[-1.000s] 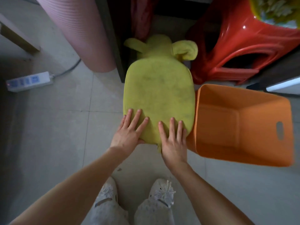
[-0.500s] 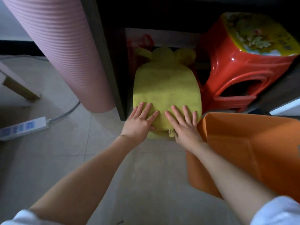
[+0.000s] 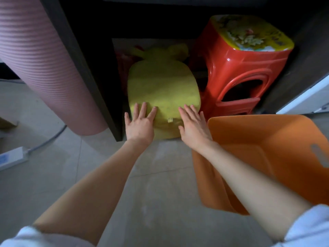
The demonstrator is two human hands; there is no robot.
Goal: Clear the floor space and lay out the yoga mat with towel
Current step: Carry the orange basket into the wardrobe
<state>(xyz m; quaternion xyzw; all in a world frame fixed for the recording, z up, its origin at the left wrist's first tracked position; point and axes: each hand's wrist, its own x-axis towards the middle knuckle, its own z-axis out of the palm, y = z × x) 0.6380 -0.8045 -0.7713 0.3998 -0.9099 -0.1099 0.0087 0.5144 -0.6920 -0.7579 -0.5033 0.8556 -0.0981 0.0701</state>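
A flat yellow-green cushion (image 3: 162, 90) with small ears lies on the floor, mostly under a dark table. My left hand (image 3: 139, 123) lies flat on its near left edge with straight fingers. On its near right edge rests my right hand (image 3: 194, 124), fingers straight too. A rolled pink yoga mat (image 3: 41, 68) stands upright at the left, leaning by the dark table leg (image 3: 85, 72). No towel is in view.
A red plastic stool (image 3: 238, 75) with a yellow patterned seat stands under the table, right of the cushion. An empty orange bin (image 3: 277, 157) sits on the floor under my right forearm. A white power strip (image 3: 11, 158) and its cable lie at the left.
The cushion has slid away from me, further under the table, with both flat hands on its near edge. My arms have stretched forward.
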